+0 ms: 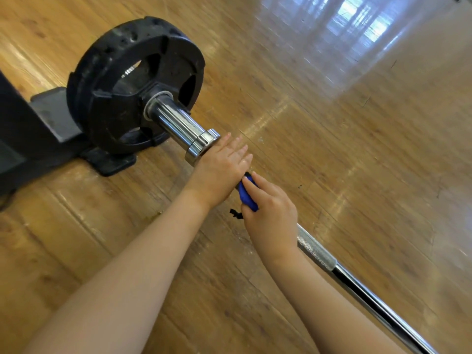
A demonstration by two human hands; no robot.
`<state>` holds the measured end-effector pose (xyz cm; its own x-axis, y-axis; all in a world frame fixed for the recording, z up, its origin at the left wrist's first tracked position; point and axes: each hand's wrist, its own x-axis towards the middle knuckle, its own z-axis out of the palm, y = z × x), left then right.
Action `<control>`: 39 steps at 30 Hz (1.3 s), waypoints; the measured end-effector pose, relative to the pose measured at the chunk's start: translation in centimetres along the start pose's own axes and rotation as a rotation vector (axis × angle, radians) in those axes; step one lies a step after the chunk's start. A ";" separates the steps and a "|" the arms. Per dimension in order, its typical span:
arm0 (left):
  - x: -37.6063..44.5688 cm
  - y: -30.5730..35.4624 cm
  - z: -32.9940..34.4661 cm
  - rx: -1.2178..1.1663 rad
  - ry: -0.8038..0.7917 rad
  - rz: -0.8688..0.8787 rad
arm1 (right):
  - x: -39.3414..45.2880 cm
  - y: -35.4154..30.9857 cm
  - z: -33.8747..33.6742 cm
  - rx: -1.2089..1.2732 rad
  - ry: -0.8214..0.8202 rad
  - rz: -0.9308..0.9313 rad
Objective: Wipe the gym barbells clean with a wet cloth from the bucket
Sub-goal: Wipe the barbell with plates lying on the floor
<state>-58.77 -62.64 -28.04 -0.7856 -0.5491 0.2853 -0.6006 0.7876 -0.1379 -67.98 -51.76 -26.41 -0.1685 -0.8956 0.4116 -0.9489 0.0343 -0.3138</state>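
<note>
Your left hand (219,169) lies flat on the bar (316,251) beside the collar (203,146); your right hand (270,213) grips the blue cloth (246,195). Steady the bar and wrap the cloth fully round it.

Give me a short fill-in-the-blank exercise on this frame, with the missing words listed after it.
1. The right hand holds a cloth whose colour is ____.
2. The left hand rests on the barbell right beside the chrome ____ at the inner end of the sleeve.
3. The sleeve carries a black weight ____.
4. The floor under the barbell is made of ____.

Missing words: blue; collar; plate; wood
</note>
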 end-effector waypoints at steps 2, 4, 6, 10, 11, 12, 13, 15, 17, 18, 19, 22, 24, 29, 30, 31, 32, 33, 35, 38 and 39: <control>0.0 0.0 0.2 -0.022 0.005 -0.004 | -0.7 0.6 -0.3 -0.003 -0.001 -0.024; -0.1 0.1 0.3 -0.022 0.021 -0.006 | -1.7 1.4 -0.9 -0.017 0.004 -0.029; 0.0 0.1 0.1 -0.013 0.008 0.000 | -2.2 1.6 -1.2 -0.030 0.014 -0.019; 0.1 0.0 0.0 -0.020 0.004 0.011 | -1.0 0.7 -0.6 -0.016 0.028 -0.003; 0.0 -0.1 0.1 -0.011 0.015 0.013 | -0.7 0.4 -0.4 -0.007 0.021 -0.009; 0.0 -0.1 -0.2 0.002 0.004 0.006 | -0.5 0.2 -0.3 0.000 0.014 -0.012; 0.1 0.0 -0.6 0.024 -0.044 -0.002 | -0.5 0.2 -0.2 0.007 0.010 -0.010; 0.2 0.0 -0.7 0.088 -0.148 0.020 | -0.6 0.3 -0.3 0.030 0.015 -0.004; 0.8 -0.1 -1.2 0.076 -0.275 0.035 | -0.7 0.4 -0.5 0.035 0.030 -0.004; 1.2 -0.1 -1.7 0.080 -0.329 0.055 | -0.8 0.5 -0.6 0.027 0.033 0.000; 1.7 -0.1 -1.8 0.074 -0.373 0.074 | -1.0 0.6 -0.7 0.020 0.036 0.010; 2.6 -0.5 -1.8 0.033 -0.475 0.099 | -1.6 1.0 -1.1 0.012 0.059 0.051; 2.5 -0.6 -2.0 0.034 -0.479 0.110 | -1.9 1.1 -1.1 0.001 0.071 0.067; 0.6 -0.1 -1.5 0.011 -0.276 0.046 | -0.7 0.0 0.3 0.019 0.019 0.044; 0.0 -0.2 -1.2 -0.012 -0.181 0.032 | -0.5 0.0 0.4 0.025 0.012 0.022; -0.4 -0.1 -0.7 -0.046 -0.104 0.011 | -0.7 0.2 0.4 0.024 0.007 0.005; -0.8 -0.1 -0.3 -0.055 -0.054 0.001 | -1.1 0.6 0.1 0.021 0.005 -0.005; -1.1 -0.1 0.2 -0.051 -0.017 -0.011 | -1.7 1.1 -0.2 0.014 0.009 -0.008; -1.0 0.1 0.4 -0.032 0.014 -0.035 | -3.1 1.9 -0.9 0.001 0.033 -0.004; -0.3 0.0 0.2 -0.005 -0.018 -0.013 | -3.6 2.0 -1.1 -0.015 0.075 0.023; -0.2 0.0 0.2 -0.016 -0.042 -0.001 | -3.4 1.8 -1.0 -0.021 0.084 0.043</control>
<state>-58.62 -62.60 -28.24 -0.7908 -0.5607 0.2455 -0.5990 0.7914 -0.1221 -69.43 -48.17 -27.54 -0.2302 -0.8528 0.4688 -0.9456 0.0822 -0.3147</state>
